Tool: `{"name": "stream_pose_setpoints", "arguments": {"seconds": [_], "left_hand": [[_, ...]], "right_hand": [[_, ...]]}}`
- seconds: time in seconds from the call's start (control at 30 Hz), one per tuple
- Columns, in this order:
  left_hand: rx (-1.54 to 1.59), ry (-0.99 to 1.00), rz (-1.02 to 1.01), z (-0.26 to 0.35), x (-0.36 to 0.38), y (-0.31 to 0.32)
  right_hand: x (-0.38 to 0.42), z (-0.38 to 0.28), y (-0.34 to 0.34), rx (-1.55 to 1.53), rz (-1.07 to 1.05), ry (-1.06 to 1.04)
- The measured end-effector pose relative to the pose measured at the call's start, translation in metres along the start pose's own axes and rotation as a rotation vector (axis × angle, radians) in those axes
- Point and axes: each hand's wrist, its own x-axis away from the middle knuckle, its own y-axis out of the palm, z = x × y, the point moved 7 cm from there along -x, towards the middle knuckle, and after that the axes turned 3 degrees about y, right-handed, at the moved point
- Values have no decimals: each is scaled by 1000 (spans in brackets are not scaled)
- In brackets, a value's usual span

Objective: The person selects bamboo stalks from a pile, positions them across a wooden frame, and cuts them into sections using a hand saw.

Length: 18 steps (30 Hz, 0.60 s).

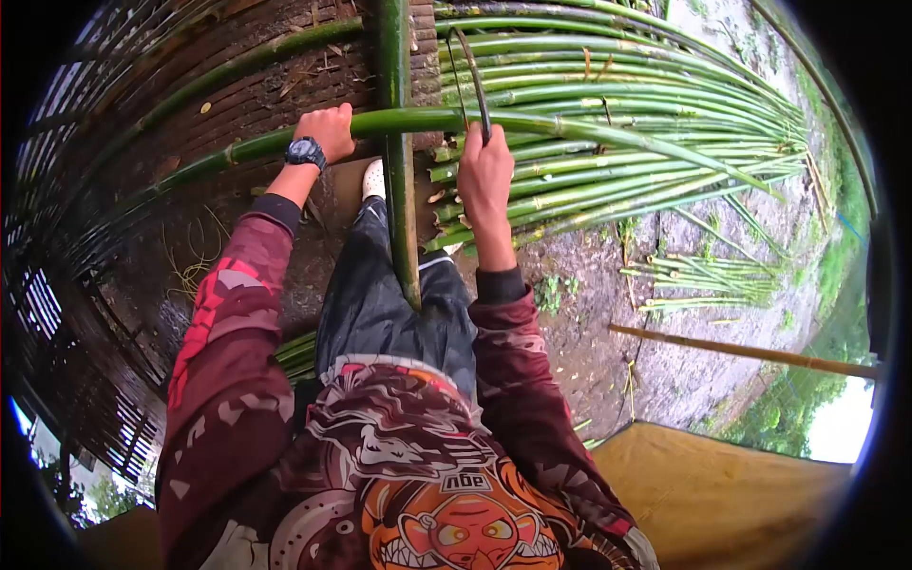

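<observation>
A long green bamboo pole (408,121) runs from left to right in front of me, lying across another bamboo pole (404,204) that points towards my lap. My left hand (326,133), with a dark watch at the wrist, is closed on the long pole, left of the crossing. To the right of the crossing, my right hand (486,180) grips a bow saw (482,90) with a curved dark frame and a thin blade. The saw stands across the long pole. How deep the blade sits in the bamboo cannot be made out.
Many green bamboo poles (627,100) lie stacked at the right. Beyond them is a smaller pile of thin pieces (708,280) on wet ground. A slatted wall (104,380) stands left, a brown tarp (722,494) lower right. My white shoe (373,179) is beside the crossing pole.
</observation>
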Motion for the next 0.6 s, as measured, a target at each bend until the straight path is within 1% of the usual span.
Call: {"name": "stream_pose_setpoints", "arguments": {"seconds": [0.07, 0.13, 0.17, 0.2, 0.23, 0.27, 0.3, 0.33, 0.37, 0.4, 0.43, 0.5, 0.57, 0.6], "left_hand": [[-15, 5, -22, 6, 5, -1], [3, 1, -24, 4, 8, 0], [16, 9, -19, 5, 5, 0], [13, -14, -47, 4, 4, 4], [20, 5, -81, 2, 1, 7], [9, -5, -63, 2, -1, 6], [-1, -14, -57, 2, 2, 8], [4, -1, -66, 4, 1, 11], [5, -4, -67, 0, 0, 11], [-18, 0, -104, 1, 0, 6], [-21, 5, -101, 4, 5, 3], [14, 20, -67, 5, 2, -3], [34, 2, -122, 7, 12, 6], [41, -6, -113, 7, 12, 5]], "right_hand": [[62, -5, -27, 186, 33, -332], [133, -5, -76, 24, -21, 6], [144, -13, -87, 28, -21, 5], [147, -13, -91, 12, -47, 90], [146, -9, -91, -5, -73, 176], [120, -10, -72, -8, -41, 111], [77, -5, -37, -10, -15, 56], [26, 18, 4, 49, 5, -89], [-9, -12, 16, 138, -7, -191], [-20, -14, 15, 28, -26, -26], [-6, -9, 5, 25, -20, -26], [55, 8, -26, 114, -42, 7], [130, -2, -76, 12, -90, 173], [133, -5, -79, 17, -91, 171]]}}
